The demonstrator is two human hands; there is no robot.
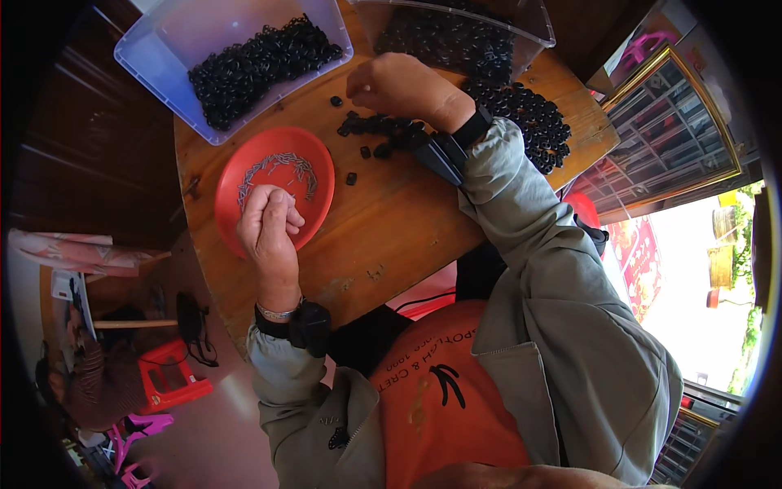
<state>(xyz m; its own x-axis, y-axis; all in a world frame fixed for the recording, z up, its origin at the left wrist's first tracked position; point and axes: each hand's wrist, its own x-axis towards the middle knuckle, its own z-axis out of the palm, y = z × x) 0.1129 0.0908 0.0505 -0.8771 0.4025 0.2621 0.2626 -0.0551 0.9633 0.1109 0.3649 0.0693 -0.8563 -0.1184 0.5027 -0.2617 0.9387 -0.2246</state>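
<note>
My left hand (270, 232) is over the near edge of a red plastic bowl (236, 167). Its fingers are curled together with the thumb, and whatever they pinch cannot be made out. Small silvery metal pins (305, 173) lie in an arc inside the bowl. Farther right, my right hand (407, 85) hovers above the table between two bins, its fingers bent inward and their tips mostly hidden. Below it, a short line of small black plastic parts (366, 126) lies on the wood, with a few single pieces (351, 178) scattered closer to me.
A translucent bin (159, 61) with black ring-like parts (261, 69) stands at the far left of the wooden table (391, 220). Another clear bin (533, 28) of black parts is at the far right. A spread pile of black parts (533, 122) lies beside my right forearm.
</note>
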